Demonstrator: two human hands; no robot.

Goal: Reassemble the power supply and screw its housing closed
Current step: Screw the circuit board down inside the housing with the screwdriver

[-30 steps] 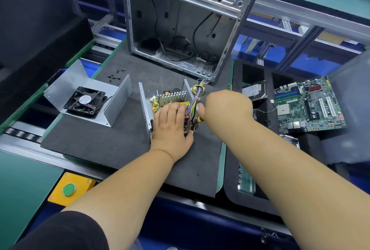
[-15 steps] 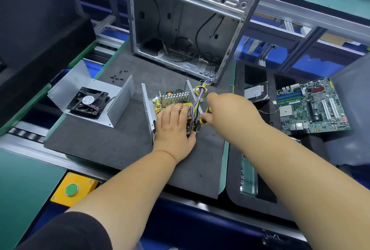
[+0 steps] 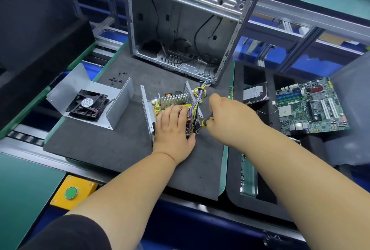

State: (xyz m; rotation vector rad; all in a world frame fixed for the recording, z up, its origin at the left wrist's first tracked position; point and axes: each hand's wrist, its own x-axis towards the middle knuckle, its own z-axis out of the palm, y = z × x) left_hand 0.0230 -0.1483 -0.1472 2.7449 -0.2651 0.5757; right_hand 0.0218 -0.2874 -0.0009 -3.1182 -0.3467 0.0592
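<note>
With my left hand (image 3: 173, 127) pressed flat on the power supply board (image 3: 172, 103) mid-mat, my right hand (image 3: 226, 117) grips the screwdriver (image 3: 203, 124); I'd keep it square.

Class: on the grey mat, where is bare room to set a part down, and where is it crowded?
Free: the mat in front of the fan cover, left of the left hand. Crowded: around the power supply, where the right hand works the screwdriver.
</note>
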